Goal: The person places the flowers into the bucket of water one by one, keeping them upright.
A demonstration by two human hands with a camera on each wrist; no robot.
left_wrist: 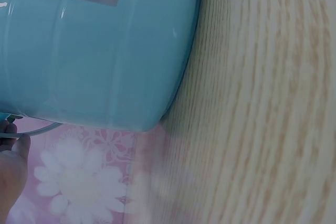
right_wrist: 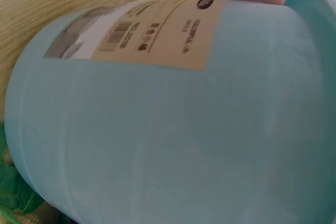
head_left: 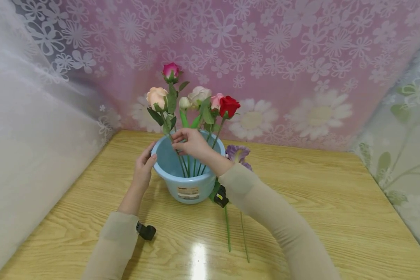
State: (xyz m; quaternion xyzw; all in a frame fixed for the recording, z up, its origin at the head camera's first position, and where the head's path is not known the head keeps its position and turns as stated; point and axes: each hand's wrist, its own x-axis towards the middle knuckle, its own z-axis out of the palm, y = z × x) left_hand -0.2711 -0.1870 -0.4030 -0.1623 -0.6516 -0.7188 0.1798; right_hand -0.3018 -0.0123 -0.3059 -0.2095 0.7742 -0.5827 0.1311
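A light blue bucket (head_left: 187, 188) with a paper label stands upright on the wooden table. My left hand (head_left: 144, 165) grips its left rim, thumb at the edge; in the left wrist view the hand (left_wrist: 13, 174) shows beside the bucket's thin handle (left_wrist: 37, 131). Over the bucket's opening, my right hand (head_left: 192, 144) pinches the stem of a peach rose (head_left: 157, 97). Other flowers stand in the bucket: a magenta rose (head_left: 170, 71), a white bud (head_left: 184, 103), a white bloom (head_left: 200, 95), a pink flower (head_left: 216, 101) and a red rose (head_left: 229, 106).
A purple flower (head_left: 238, 154) lies on the table right of the bucket, partly behind my right forearm. Two green stems (head_left: 227, 229) point toward the front edge. A pink floral curtain (head_left: 283, 70) hangs behind the table (head_left: 336, 202), and a white sheet (head_left: 38, 136) at the left.
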